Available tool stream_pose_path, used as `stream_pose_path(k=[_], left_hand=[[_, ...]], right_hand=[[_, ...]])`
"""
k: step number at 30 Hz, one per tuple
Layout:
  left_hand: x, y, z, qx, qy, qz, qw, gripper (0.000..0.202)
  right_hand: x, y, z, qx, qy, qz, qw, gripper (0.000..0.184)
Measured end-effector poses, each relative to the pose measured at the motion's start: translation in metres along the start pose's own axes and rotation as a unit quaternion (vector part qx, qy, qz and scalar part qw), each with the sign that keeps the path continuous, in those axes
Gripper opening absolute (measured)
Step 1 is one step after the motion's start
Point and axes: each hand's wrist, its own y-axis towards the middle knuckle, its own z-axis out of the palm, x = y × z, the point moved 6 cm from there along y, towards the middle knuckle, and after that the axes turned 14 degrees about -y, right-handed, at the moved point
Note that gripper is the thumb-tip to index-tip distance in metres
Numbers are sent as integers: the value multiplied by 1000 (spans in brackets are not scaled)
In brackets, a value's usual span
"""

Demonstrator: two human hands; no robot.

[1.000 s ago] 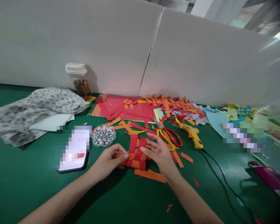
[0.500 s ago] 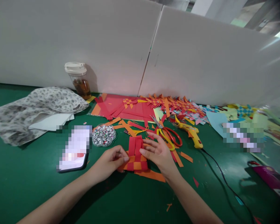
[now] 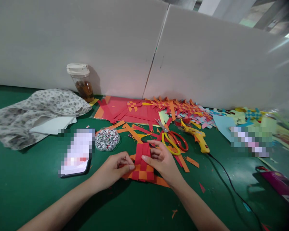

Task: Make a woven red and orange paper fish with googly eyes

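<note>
Between my hands is a small woven piece of red and orange paper strips (image 3: 142,175), checkered along its near edge, with red strips standing out toward the far side. My left hand (image 3: 119,167) pinches its left side between thumb and fingers. On the right, my right hand (image 3: 162,160) has its thumb on a red strip, with the fingers curled behind the strips. A loose orange strip (image 3: 162,181) lies under the piece at the right. Just beyond my right hand rest scissors (image 3: 174,141) with red and yellow handles.
A yellow glue gun (image 3: 200,141) with a black cord lies right of the scissors. Left are a round case of googly eyes (image 3: 107,139), a phone (image 3: 78,152), a patterned cloth (image 3: 38,106) and a lidded cup (image 3: 83,83). Woven paper fish (image 3: 178,107) and scraps lie along the partition.
The woven piece has shifted slightly nearer and to the right. The red strips now lie closer together, and my right hand's fingers are more curled around them.
</note>
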Motion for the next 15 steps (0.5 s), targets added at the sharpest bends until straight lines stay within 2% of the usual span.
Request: stream_pose_path(k=[2, 15], left_hand=[[0, 0, 0, -5, 7, 0, 1000, 17], [4, -1, 1, 13, 15, 0, 1000, 16]], right_hand=[[1, -1, 1, 10, -7, 5, 1000, 51], [7, -3, 0, -24, -20, 0, 999, 45]])
